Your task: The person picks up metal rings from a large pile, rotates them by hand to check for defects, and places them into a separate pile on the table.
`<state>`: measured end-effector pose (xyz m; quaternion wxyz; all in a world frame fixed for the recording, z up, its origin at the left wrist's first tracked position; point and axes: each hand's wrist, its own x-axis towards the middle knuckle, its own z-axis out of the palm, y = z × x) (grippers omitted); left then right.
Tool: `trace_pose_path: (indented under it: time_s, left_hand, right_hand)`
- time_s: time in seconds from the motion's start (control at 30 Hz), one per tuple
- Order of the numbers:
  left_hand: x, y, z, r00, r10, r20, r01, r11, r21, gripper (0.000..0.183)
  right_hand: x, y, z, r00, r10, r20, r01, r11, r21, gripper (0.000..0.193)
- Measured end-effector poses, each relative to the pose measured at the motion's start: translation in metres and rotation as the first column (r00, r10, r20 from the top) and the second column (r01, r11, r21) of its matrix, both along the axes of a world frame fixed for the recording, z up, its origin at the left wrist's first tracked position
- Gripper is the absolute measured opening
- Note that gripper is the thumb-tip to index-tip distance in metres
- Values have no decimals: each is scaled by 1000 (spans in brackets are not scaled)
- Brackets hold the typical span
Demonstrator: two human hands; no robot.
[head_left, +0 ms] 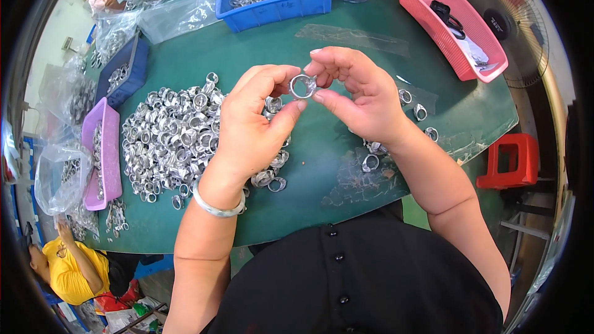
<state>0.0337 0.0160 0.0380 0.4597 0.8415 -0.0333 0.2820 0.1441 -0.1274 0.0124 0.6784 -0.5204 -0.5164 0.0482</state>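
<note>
A silver ring-shaped metal part is held up above the table between my two hands. My right hand pinches its right side with thumb and fingers. At its left edge, the thumb and forefinger of my left hand close in, with the other fingers curled. A large pile of similar silver metal parts lies to the left of and partly behind my left hand and wrist. A few more loose parts lie beneath and beside my right forearm.
On the green table stand a blue bin of parts, a dark blue bin, a purple basket and a pink basket with scissors. A red stool and fan are right. Two people sit left.
</note>
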Motion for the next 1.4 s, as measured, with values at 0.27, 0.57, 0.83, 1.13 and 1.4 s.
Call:
trace_pose_path:
  time_s: [0.27,0.57,0.83,1.13,1.4]
  left_hand:
    - [2,1,-3,1000,17,-13,-18,999,-28,29]
    - [2,-1,1,998,59,-12,-58,996,73,29]
    - [-9,30,20,974,209,-91,-150,886,438,25]
    - [-30,54,34,809,375,-454,83,690,719,25]
    - [-27,47,38,814,379,-440,48,710,702,29]
  right_hand:
    - [-1,-1,2,986,-105,127,107,994,-5,45]
    - [0,2,0,982,-130,137,129,992,15,44]
    - [33,-24,24,967,-179,180,244,851,-466,31]
    - [25,-54,19,782,259,567,402,486,-776,24]
    - [13,-53,9,724,234,649,365,669,-648,21]
